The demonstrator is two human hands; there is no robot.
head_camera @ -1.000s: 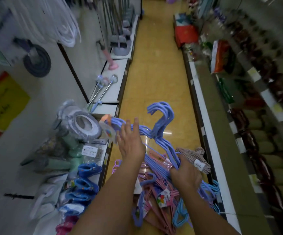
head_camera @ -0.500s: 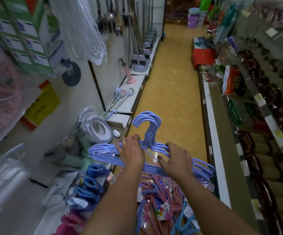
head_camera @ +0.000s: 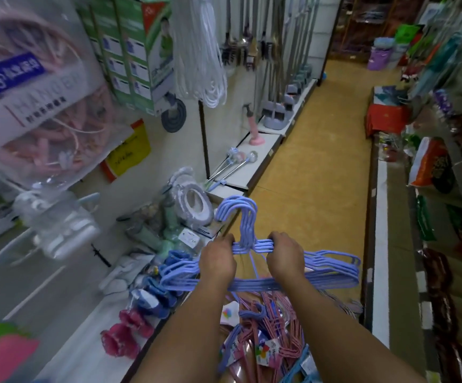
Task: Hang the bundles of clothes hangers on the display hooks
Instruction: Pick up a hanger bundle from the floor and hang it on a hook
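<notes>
- Two hands held one bundle of blue hangers (head_camera: 254,284) at chest height over the aisle, its hook ends (head_camera: 238,214) pointing up and curling toward the left shelving.
- Far left of the hands and above them, a clear bag of pink hangers (head_camera: 44,106) hung close to the camera, blurred.
- Just left of the left hand, wrapped goods and a white ring-shaped pack (head_camera: 195,203) sat on the low shelf (head_camera: 254,158).
- Above that, white cord coils (head_camera: 199,51) hung on the wall.
- The left hand (head_camera: 217,261) gripped the shoulder wires of the bundle just left of the hook stems, fingers curled over them.
- Between the hands rose the gathered hook stems.
- The right hand (head_camera: 283,258) gripped the same wires just right of the stems, fingers curled over the top; its thumb was hidden.
- Below both forearms lay a heap of pink and blue hangers (head_camera: 268,341) with paper labels.
- Right of the right hand, the bundle's far shoulders jutted toward the opposite shelf (head_camera: 380,244).
- Beyond the hands stretched the yellow floor (head_camera: 321,147).
</notes>
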